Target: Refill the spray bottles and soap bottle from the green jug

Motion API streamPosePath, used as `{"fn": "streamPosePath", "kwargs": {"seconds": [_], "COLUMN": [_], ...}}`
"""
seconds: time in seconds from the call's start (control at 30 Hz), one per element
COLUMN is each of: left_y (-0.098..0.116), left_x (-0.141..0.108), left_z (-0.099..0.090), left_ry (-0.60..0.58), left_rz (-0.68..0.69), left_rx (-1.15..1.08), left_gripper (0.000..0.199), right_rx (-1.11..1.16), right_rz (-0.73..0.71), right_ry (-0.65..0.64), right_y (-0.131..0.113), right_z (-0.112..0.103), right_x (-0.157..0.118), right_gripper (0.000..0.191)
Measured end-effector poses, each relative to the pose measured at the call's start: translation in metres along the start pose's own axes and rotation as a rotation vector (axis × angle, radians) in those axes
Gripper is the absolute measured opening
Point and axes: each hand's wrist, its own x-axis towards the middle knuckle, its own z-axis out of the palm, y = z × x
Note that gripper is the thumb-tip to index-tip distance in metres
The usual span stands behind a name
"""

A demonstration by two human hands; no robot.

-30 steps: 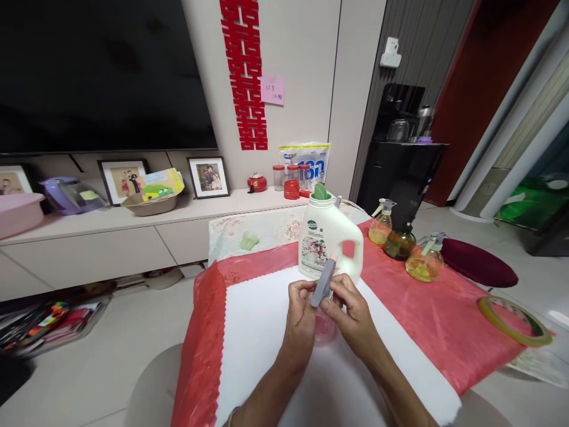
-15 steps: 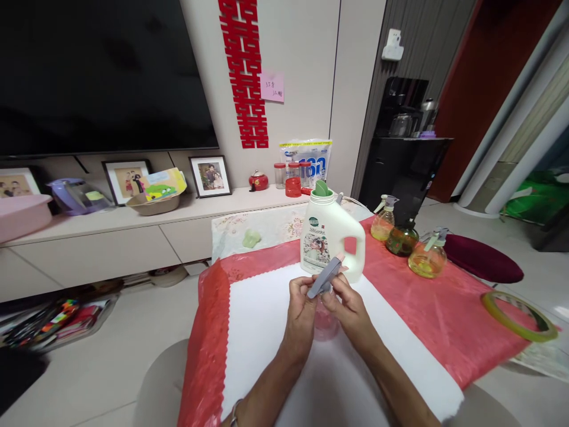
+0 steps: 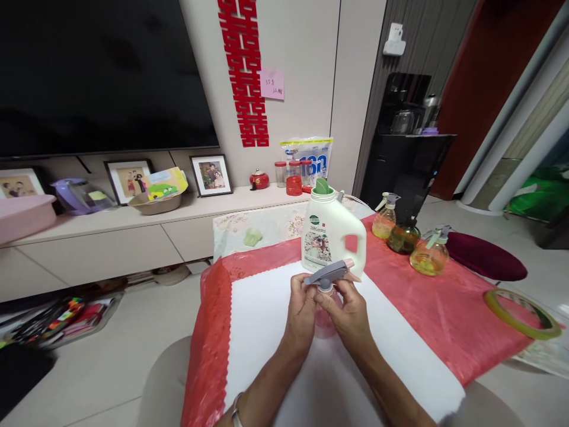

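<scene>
Hands [image 3: 328, 305] | pinching gray spray head [image 3: 329, 273] (pink nozzle) | atop pink bottle [image 3: 326, 325]

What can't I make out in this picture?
All in the head camera's view:
Upper sides of the clear pink plastic bottle: covered by the left hand and right hand.
Fine print on the cream plastic jug: too small.
Far end of the pink plastic basin: cut off by the left edge.
</scene>
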Motion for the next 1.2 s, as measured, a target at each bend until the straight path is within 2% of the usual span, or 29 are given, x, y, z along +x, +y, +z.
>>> {"fn": "streamPosePath", "kwargs": {"seconds": [0.2,0.3,0.4,0.5,0.57,0.8,0.9,1.03,1.2], "left_y": [0.016,0.019,0.014,0.007,0.006,0.018,0.022,0.023,0.022], "left_x": [0.000,0.000,0.005,0.010,0.012,0.012,0.014,0.015,0.018], "left_z": [-0.008,-0.004,0.003,0.006,0.006,-0.006,-0.009,-0.003,0.004], "left_ry": [-0.102,-0.104,-0.026,0.053,0.038,-0.177,-0.233,-0.182,-0.091], "left_rz": [-0.029,0.025,0.070,0.036,0.015,-0.025,-0.025,-0.007,-0.047], "left_rx": [0.023,0.043,0.048,0.094,0.096,0.064,0.071,0.075,0.116], "left_gripper": [0.026,0.038,0.046,0.038,0.034,0.033,0.030,0.041,0.035], "right_rx": [0.129,0.135,0.078,0.020,-0.026,-0.121,-0.124,-0.117,-0.119], "right_rz": [0.062,0.052,0.030,0.021,0.024,0.037,0.043,0.034,0.006], "right_ry": [-0.355,-0.436,-0.423,-0.414,-0.402,-0.386,-0.393,-0.418,-0.419], "right_y": [0.003,-0.002,-0.007,-0.011,-0.012,-0.011,-0.011,-0.016,-0.019], "right_z": [-0.018,-0.017,-0.014,-0.013,-0.014,-0.015,-0.015,-0.014,-0.015], "right_x": [0.011,0.011,0.008,0.006,0.006,0.006,0.006,0.007,0.006], "right_gripper": [0.066,0.069,0.069,0.064,0.059,0.047,0.044,0.043,0.051]}}
